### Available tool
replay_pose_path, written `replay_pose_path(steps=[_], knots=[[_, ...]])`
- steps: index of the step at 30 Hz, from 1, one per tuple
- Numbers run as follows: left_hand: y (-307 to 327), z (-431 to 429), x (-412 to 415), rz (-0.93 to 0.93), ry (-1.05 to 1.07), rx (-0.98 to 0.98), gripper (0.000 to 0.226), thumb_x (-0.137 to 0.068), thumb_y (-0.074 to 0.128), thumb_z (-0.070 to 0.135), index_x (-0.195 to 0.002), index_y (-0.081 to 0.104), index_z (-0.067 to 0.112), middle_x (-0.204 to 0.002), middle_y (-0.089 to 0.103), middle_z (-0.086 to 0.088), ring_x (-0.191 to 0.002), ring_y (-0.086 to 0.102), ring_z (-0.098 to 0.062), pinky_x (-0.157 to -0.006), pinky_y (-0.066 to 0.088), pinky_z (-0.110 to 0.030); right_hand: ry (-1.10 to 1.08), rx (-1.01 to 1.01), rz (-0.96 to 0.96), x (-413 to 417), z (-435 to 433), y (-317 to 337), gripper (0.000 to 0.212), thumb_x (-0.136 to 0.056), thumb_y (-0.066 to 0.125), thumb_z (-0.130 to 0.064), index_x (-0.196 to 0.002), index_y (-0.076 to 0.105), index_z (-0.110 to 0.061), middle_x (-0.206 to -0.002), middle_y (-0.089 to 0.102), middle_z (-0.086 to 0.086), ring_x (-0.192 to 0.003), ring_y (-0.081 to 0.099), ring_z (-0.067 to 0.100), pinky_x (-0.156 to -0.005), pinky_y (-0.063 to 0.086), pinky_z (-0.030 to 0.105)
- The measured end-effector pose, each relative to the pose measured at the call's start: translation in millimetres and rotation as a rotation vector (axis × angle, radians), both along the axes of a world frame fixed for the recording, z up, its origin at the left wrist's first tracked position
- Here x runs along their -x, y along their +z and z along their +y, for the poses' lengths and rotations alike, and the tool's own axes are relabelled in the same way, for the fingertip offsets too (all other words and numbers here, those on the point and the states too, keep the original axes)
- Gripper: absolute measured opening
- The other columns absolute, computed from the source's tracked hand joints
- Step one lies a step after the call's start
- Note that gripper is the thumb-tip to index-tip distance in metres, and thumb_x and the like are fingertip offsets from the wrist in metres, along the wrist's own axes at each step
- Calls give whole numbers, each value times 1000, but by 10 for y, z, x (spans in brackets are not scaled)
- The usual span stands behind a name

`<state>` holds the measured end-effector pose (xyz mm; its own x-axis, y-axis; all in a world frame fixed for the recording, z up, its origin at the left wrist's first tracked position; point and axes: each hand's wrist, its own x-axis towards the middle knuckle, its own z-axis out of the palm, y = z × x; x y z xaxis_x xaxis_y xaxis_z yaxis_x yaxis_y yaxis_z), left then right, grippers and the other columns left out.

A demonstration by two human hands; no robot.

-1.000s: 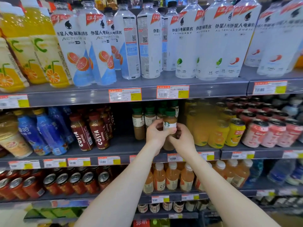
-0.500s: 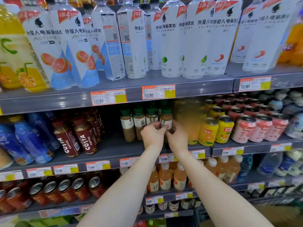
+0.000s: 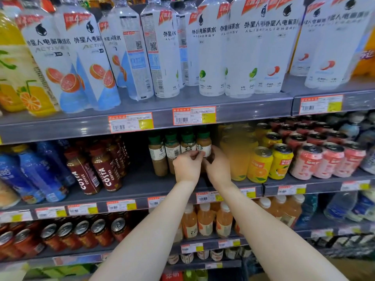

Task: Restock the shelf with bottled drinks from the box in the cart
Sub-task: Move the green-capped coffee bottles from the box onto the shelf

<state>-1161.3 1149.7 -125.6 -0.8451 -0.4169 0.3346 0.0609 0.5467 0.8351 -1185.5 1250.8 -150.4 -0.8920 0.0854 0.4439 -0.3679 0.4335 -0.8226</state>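
A small coffee bottle (image 3: 204,146) with a green cap and a white label stands at the right end of a row of like bottles (image 3: 157,154) on the middle shelf (image 3: 129,186). My left hand (image 3: 187,166) pinches its label from the left. My right hand (image 3: 218,166) curls around its lower body from the right. Both hands hide the bottle's lower half. The box and the cart are out of view.
Orange juice bottles (image 3: 237,153) and yellow cans (image 3: 260,164) stand just right of the coffee row. Costa bottles (image 3: 107,173) stand to the left across a bare gap of shelf. Tall white bottles (image 3: 211,51) fill the shelf above; orange drinks (image 3: 205,220) sit below.
Both hands have carried the coffee bottle back into the shelf, setting it level with the row. The camera has come closer and shifted left.
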Motion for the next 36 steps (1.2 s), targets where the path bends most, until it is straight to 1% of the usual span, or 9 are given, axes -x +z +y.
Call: replay_pose_path(steps=[2,7,11,14,18,23,27,31,36], knots=[[-9,-25,-49,-4,-41,14,25,-94,72,34,-107,81,13,-99,80,-2,-97,72,-16,-90,50,-25,-3,-27,-8,10,-5,2,44,-86,74,-6,-128,64,-8,-121,70,11,-112,65,26,-95,50,30],[-13,-57,-217,-83,-104,46,26,-96,68,34,-112,78,17,-104,77,5,-96,67,-7,-91,47,-20,-1,-19,-76,-8,-19,53,48,-85,71,-1,-132,61,-5,-123,70,14,-115,65,31,-90,44,22],[-83,-94,-429,-141,-109,53,25,-97,66,35,-114,75,17,-98,69,13,-94,63,-1,-82,44,-10,-48,26,-200,-116,-72,24,53,-87,72,-9,-137,55,-5,-129,66,15,-121,61,33,-97,47,32],[-206,-173,-602,-150,-116,109,28,-98,64,32,-120,71,16,-104,72,9,-98,66,-5,-92,54,-22,-79,-20,-248,-293,-90,-16,59,-90,68,-9,-146,48,-7,-141,58,13,-131,55,31,-106,44,36],[-261,-189,-937,-148,-134,287,34,-98,61,30,-128,67,16,-120,72,1,-110,66,-14,-97,54,-31,-50,-55,-226,-656,15,-66,57,-95,62,-9,-149,47,-11,-148,53,9,-137,50,25,-110,42,34],[-211,-112,-1490,-231,-171,405,38,-98,59,32,-132,65,16,-129,67,-3,-119,63,-20,-98,50,-34,33,-261,-235,-1276,299,-100,50,-98,56,-11,-147,53,-16,-148,55,4,-136,51,22,-109,42,32],[-209,1,-2050,-309,-226,474,37,-97,59,33,-131,64,20,-127,67,-4,-119,62,-27,-94,50,-35,26,-448,-331,-1974,570,-305,52,-95,57,-18,-146,54,-22,-143,60,2,-128,58,23,-98,51,37],[-457,221,-2674,-348,-364,590,42,-95,57,37,-134,61,20,-130,65,-6,-118,62,-29,-94,54,-42,30,-601,-423,-2752,911,-509,45,-95,58,-20,-140,58,-17,-135,64,7,-119,62,27,-90,55,39],[-847,686,-3357,-388,-494,685,42,-97,54,39,-133,59,18,-125,63,-8,-114,61,-31,-90,53,-42,-14,-747,-572,-3615,1454,-660,54,-95,58,-18,-148,50,-15,-149,53,6,-134,52,27,-101,52,40]])
